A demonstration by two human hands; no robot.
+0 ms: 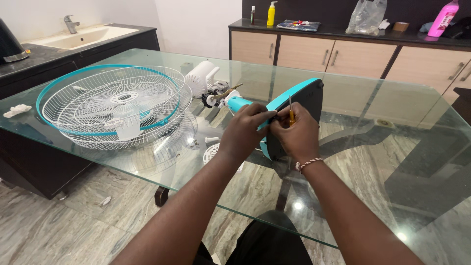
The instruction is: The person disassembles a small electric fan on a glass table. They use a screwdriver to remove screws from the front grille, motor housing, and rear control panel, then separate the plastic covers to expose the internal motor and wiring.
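A teal fan base [298, 100] with a dark underside stands tipped on its edge on the glass table [392, 127], its teal neck [239, 103] pointing left. My left hand [244, 130] grips the base's near rim. My right hand [296, 133] holds a small screwdriver with a yellow handle [291, 116], its shaft pointing up beside the base. A thread bracelet sits on my right wrist.
Two white wire fan grilles with a teal ring [115, 103] lie stacked at the left. A white motor housing [201, 77] and small parts [212, 98] rest behind the neck. A sink counter [78, 37] stands far left; cabinets with bottles [271, 13] and a bag line the back.
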